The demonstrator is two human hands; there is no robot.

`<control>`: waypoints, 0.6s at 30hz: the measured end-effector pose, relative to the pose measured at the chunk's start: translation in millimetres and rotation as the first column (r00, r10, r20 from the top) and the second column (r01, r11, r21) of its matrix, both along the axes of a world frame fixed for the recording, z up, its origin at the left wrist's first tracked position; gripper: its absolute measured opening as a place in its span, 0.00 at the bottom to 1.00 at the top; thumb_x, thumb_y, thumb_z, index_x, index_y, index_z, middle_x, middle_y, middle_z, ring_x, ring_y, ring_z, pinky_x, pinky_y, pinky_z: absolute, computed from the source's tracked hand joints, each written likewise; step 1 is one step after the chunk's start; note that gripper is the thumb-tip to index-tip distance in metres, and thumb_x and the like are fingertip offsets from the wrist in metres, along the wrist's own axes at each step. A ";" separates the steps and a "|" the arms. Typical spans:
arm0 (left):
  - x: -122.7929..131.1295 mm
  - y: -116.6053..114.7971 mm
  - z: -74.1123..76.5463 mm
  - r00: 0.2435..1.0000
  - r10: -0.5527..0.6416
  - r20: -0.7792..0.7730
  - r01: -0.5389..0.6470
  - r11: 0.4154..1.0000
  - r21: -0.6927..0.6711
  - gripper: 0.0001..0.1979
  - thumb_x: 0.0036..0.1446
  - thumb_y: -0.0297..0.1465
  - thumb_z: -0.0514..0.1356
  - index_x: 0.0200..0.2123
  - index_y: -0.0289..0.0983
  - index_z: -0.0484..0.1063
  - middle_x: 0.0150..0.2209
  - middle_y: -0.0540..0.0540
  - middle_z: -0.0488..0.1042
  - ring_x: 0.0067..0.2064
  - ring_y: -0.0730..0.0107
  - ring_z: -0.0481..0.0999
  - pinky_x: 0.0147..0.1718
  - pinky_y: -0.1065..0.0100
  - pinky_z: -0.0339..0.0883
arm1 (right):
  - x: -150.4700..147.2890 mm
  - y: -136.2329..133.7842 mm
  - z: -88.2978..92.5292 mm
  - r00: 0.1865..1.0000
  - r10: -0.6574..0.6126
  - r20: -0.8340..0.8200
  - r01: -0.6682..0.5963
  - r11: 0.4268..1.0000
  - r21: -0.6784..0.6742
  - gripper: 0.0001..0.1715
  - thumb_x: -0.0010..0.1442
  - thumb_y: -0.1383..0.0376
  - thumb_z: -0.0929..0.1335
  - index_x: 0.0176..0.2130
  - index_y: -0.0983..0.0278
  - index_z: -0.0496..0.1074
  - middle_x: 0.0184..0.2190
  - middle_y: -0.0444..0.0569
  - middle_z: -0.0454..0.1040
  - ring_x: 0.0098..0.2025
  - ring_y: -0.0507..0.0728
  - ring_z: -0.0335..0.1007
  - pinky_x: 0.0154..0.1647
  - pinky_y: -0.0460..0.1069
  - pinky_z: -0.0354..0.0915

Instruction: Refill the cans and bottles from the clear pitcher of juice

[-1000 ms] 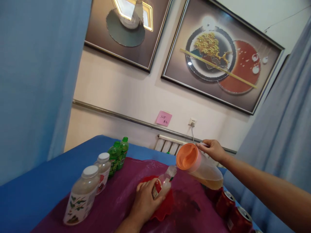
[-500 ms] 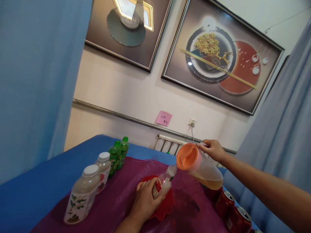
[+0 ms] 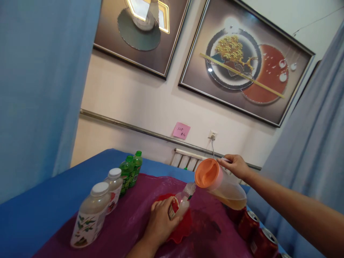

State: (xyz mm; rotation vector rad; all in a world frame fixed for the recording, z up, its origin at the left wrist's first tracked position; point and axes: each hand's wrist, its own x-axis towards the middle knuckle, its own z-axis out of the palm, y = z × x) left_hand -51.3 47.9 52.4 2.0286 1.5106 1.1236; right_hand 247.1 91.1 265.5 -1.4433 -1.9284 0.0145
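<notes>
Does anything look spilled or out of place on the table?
Yes: a dark, wet-looking patch on the purple sheet, between the red dish and red cans. Liquid may have spilled there, though shadow is possible.

Room: indoors, curtained rather like a clinic bay, though its exact kind cannot be told
Pink note (image 3: pixel 181 130): paper with handwriting, on a pale wall (image 3: pixel 129 93)
Curtains: plain blue cloth, one (image 3: pixel 43 86) well left of the pink note, another (image 3: pixel 303 154) well right
Framed pictures: two decorative ones, up to the left (image 3: pixel 142 32) and right (image 3: pixel 245 61) of the note
Rail (image 3: pixel 134 128): metal pipe along the wall, just beneath the note
Socket (image 3: pixel 213 134): right of the note, cable plugged in
Radiator (image 3: pixel 189 154): white, below the note
Surface (image 3: pixel 32 215): blue, lower than the note, partly under purple sheeting (image 3: pixel 123 218)
</notes>
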 end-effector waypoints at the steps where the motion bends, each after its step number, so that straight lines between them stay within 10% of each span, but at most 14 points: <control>1: 0.0 0.0 -0.1 1.000 0.000 0.002 0.000 1.000 -0.001 0.24 0.49 0.37 0.67 0.51 0.44 0.75 0.50 0.44 0.81 0.52 0.53 0.77 0.59 0.56 0.57 | 0.3 0.3 0.0 1.000 0.002 -0.002 -0.002 1.000 -0.003 0.35 0.52 0.36 0.67 0.18 0.59 0.55 0.17 0.38 0.50 0.22 0.49 0.47 0.21 0.47 0.46; 18: 0.3 -2.7 4.7 1.000 -0.004 0.015 0.004 1.000 -0.007 0.23 0.48 0.36 0.67 0.50 0.43 0.75 0.48 0.45 0.81 0.51 0.54 0.77 0.58 0.55 0.58 | -1.0 -1.4 0.8 1.000 -0.002 0.005 0.002 1.000 0.017 0.36 0.53 0.36 0.67 0.18 0.59 0.53 0.17 0.38 0.48 0.21 0.49 0.45 0.22 0.47 0.44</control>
